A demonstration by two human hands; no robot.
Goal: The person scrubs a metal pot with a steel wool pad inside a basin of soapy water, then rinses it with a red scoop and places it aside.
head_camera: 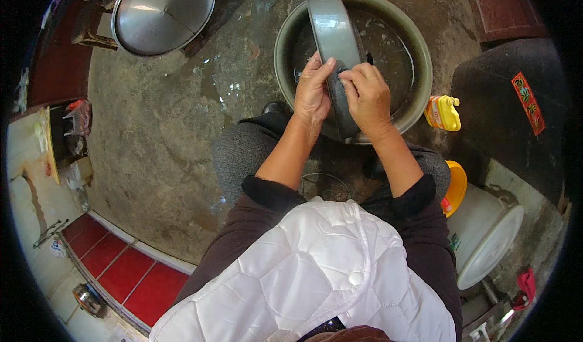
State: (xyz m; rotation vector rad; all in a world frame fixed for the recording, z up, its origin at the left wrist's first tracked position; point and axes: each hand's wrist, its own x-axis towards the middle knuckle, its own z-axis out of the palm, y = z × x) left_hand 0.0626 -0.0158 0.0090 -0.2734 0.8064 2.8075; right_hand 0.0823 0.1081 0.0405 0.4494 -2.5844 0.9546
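A large round metal basin (421, 50) stands on the floor before me, with dark water in it. Over it a round dark-grey pan or pot (332, 28) is tilted on edge, its side turned up towards me. My left hand (314, 87) grips the near left part of its rim, thumb on the side wall. My right hand (368, 89) pinches a small dark scouring pad (338, 75) against the wall; the pad is mostly hidden by the fingers, so its kind is hard to tell.
A yellow detergent bottle (444, 113) stands right of the basin. A large conical metal lid (164, 14) lies at the upper left. Near my right knee are a yellow bowl (457, 187) and a lidded white bucket (483, 232). The concrete floor (150, 151) has wet patches.
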